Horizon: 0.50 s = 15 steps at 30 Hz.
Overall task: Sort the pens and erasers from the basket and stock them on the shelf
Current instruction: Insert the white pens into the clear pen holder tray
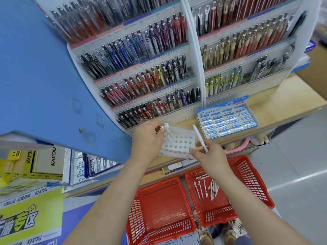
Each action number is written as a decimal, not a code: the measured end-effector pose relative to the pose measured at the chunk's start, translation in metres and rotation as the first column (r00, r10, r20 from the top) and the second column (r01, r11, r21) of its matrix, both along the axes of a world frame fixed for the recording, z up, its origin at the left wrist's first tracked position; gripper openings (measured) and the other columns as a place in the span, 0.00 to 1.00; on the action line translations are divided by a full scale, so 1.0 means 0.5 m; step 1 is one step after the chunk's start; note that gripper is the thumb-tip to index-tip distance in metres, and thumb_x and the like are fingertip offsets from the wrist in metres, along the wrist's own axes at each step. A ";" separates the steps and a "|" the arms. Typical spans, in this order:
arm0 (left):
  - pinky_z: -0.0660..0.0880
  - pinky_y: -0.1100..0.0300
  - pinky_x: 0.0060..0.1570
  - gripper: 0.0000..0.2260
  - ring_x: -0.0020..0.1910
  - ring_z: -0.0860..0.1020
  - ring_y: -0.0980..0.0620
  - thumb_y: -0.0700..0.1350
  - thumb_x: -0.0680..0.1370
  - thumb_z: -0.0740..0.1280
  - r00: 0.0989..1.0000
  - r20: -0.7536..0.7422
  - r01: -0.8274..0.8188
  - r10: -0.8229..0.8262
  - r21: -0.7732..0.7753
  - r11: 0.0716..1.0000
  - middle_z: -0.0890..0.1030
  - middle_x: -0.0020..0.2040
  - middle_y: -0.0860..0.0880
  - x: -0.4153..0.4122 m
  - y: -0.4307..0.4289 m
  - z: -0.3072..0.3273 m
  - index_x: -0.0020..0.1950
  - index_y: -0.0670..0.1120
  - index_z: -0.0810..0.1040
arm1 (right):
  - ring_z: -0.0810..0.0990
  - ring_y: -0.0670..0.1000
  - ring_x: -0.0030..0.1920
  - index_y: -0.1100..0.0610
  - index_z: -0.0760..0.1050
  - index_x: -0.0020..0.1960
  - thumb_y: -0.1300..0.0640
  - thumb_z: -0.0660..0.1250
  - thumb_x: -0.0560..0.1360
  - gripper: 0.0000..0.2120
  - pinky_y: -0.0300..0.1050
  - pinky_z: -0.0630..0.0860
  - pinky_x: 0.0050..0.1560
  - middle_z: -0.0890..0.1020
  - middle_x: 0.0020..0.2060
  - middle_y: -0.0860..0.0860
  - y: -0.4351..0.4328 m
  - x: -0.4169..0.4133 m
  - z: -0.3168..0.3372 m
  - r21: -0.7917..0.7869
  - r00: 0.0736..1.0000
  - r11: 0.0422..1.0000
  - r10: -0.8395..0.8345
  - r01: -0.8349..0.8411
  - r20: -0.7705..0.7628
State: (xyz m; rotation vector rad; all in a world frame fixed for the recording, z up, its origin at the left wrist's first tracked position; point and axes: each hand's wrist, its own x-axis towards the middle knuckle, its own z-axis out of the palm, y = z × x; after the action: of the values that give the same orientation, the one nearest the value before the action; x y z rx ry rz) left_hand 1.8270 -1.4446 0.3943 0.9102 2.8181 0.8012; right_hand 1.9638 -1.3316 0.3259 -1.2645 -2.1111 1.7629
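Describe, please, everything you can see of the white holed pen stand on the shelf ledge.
The pen stand is a white, plastic-looking block with rows of round holes, most of them empty. It lies on the wooden ledge beside the eraser box. The left hand holds white pens at its far left corner.

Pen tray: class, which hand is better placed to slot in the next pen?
Probably left: the left hand holds a pen at the tray's back-left holes; the right hand holds its white pen tilted off the tray's right edge.
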 end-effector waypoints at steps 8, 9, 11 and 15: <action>0.77 0.54 0.47 0.06 0.41 0.80 0.50 0.46 0.74 0.70 0.997 0.047 -0.054 0.057 -0.052 0.997 0.84 0.42 0.49 -0.004 0.010 0.006 0.49 0.47 0.84 | 0.72 0.46 0.28 0.57 0.75 0.46 0.55 0.73 0.71 0.09 0.35 0.67 0.27 0.75 0.31 0.48 0.004 0.000 0.002 -0.013 1.000 1.000 -0.003 0.003 0.005; 0.76 0.54 0.47 0.06 0.42 0.80 0.50 0.45 0.74 0.71 0.998 0.046 -0.048 0.051 -0.057 0.997 0.84 0.42 0.49 -0.006 0.011 0.003 0.49 0.47 0.84 | 0.72 0.46 0.28 0.57 0.75 0.47 0.55 0.73 0.71 0.09 0.36 0.68 0.28 0.75 0.31 0.48 0.005 0.000 0.003 -0.021 1.000 1.000 -0.003 0.003 0.004; 0.74 0.56 0.46 0.06 0.43 0.78 0.50 0.45 0.73 0.71 1.000 0.022 -0.011 0.012 -0.086 0.996 0.81 0.42 0.51 -0.010 0.014 -0.008 0.48 0.47 0.84 | 0.73 0.47 0.29 0.57 0.76 0.47 0.55 0.73 0.71 0.09 0.38 0.69 0.29 0.76 0.31 0.48 0.006 -0.001 0.003 -0.040 1.000 0.999 -0.009 0.009 0.002; 0.73 0.52 0.45 0.07 0.46 0.75 0.48 0.47 0.74 0.71 1.000 -0.024 -0.006 0.003 -0.130 0.991 0.73 0.42 0.52 -0.015 0.012 -0.033 0.49 0.47 0.84 | 0.72 0.48 0.29 0.57 0.76 0.47 0.55 0.74 0.71 0.09 0.40 0.69 0.30 0.76 0.32 0.49 0.007 0.000 0.003 -0.070 1.000 0.997 -0.015 0.015 -0.006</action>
State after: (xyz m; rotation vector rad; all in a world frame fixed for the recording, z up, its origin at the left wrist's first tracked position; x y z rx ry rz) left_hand 1.8196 -1.4386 0.3777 0.9004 2.8541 0.6018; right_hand 1.9636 -1.3282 0.3275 -1.2867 -2.0478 1.8479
